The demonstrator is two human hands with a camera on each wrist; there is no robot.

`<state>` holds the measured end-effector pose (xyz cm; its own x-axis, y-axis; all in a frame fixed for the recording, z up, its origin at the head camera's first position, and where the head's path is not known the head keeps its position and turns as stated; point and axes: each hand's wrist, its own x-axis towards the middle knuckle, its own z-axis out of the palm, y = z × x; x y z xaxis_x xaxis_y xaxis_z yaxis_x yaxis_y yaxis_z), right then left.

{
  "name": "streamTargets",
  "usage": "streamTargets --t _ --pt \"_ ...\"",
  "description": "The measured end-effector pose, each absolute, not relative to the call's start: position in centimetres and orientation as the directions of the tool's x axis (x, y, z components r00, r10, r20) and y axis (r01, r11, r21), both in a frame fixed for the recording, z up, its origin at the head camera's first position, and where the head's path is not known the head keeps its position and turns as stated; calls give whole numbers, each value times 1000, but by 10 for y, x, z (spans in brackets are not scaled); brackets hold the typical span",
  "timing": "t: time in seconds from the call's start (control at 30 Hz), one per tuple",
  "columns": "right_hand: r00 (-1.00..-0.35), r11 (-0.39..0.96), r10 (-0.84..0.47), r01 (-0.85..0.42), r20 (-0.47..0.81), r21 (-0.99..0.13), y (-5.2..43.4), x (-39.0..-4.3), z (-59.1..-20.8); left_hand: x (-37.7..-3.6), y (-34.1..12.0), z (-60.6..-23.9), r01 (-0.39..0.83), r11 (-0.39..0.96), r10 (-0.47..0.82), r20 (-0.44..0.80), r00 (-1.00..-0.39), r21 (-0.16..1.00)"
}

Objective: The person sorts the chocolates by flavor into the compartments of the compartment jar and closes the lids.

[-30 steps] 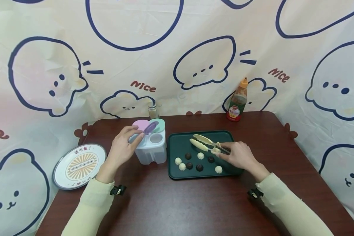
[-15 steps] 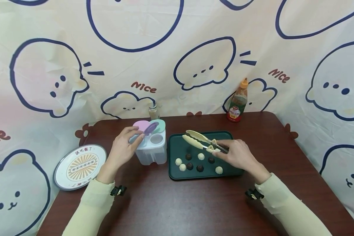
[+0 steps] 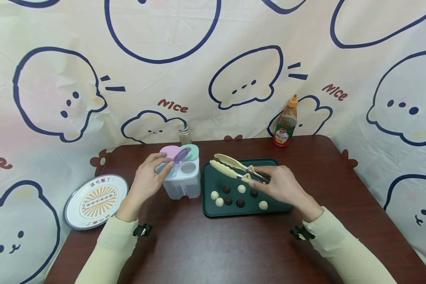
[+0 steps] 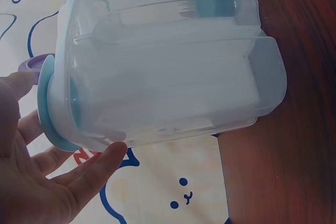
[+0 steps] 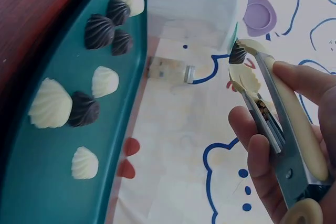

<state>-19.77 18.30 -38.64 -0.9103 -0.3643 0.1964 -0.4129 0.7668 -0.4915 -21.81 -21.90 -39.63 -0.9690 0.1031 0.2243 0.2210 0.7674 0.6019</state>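
My left hand (image 3: 145, 181) is at a translucent storage box (image 3: 182, 186) with round coloured lids. It holds the raised purple lid (image 3: 182, 155) by its edge, beside an uncovered round opening. In the left wrist view the thumb is at this lid, and the other fingers spread along the box (image 4: 168, 77). My right hand (image 3: 284, 184) grips cream-tipped tongs (image 3: 228, 165) above the green tray (image 3: 213, 212). The right wrist view shows a dark ridged, chocolate-like piece (image 5: 237, 54) between the tong tips. Several dark and white pieces (image 3: 240, 202) lie on the tray.
A patterned oval plate (image 3: 71, 211) lies at the table's left edge. Behind the box stands a small glass shaker (image 3: 184, 135). A sauce bottle (image 3: 285, 124) with an orange cap stands at the back right, before a printed cloth backdrop.
My right hand has lifted the tongs and moved them left, from over the tray toward the box. The left hand and purple lid stay where they were.
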Motion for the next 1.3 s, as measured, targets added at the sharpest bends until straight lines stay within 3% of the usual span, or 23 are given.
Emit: streamTargets --t 1.07,1.3 --pt "-833 699 -479 -553 276 -454 130 -206 -373 -219 -217 -394 210 770 98 214 -972 602" --pt "-841 720 -484 -539 242 -437 122 -206 -370 -217 -217 -394 207 770 98 209 -973 603"
